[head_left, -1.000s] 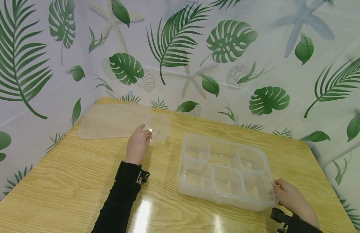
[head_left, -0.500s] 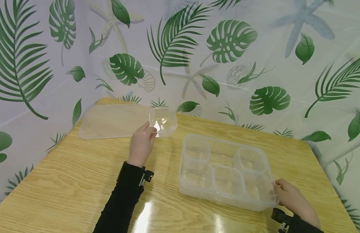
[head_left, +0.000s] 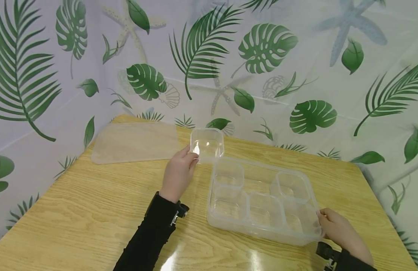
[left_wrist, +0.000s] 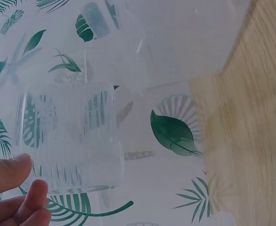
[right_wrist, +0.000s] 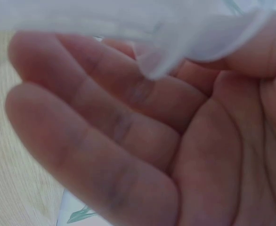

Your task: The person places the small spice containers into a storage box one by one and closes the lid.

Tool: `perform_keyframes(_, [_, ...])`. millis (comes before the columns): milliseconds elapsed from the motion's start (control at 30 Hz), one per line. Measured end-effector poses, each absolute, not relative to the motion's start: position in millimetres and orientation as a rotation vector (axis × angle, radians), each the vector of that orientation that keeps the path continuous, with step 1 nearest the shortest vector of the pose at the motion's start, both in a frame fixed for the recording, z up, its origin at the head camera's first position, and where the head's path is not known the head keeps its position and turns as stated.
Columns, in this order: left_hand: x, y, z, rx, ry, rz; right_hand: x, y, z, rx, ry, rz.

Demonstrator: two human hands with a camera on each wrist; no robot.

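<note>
My left hand (head_left: 178, 174) pinches a small clear plastic box (head_left: 207, 146) by its near left side, thumb in front. In the head view this box overlaps the back left corner of a large translucent plastic container (head_left: 253, 230). Through the left wrist camera the same small box (left_wrist: 72, 136) appears beside the thumb and curled fingers. At the large container's right end, my right hand (head_left: 341, 231) grips the rim, with the thumb over it and the fingers (right_wrist: 91, 155) underneath. Several similar small boxes (head_left: 265, 210) sit inside, with a bare gap at the back middle.
A flat translucent lid (head_left: 134, 143) lies at the back left of the wooden table (head_left: 93, 210). Behind the table hangs a white cloth (head_left: 202, 45) printed with leaves and starfish, close along the table's back edge.
My left hand has raised the small box from beside the lid and carried it right, to the large container's back left corner. The right hand and the large container have stayed put.
</note>
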State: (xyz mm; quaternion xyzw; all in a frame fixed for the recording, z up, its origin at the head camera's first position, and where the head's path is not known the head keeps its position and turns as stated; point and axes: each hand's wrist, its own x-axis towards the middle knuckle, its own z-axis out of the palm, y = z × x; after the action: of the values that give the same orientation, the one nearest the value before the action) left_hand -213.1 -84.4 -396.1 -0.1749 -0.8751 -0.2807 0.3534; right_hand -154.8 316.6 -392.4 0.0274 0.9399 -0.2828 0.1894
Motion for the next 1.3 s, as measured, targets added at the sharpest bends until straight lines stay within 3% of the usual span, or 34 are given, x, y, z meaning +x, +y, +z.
perform_keyframes(1300, [-196, -21, -408, -0.789, -2.173, -0.752, -152, 318, -387, 0.062, 2.647, -0.83])
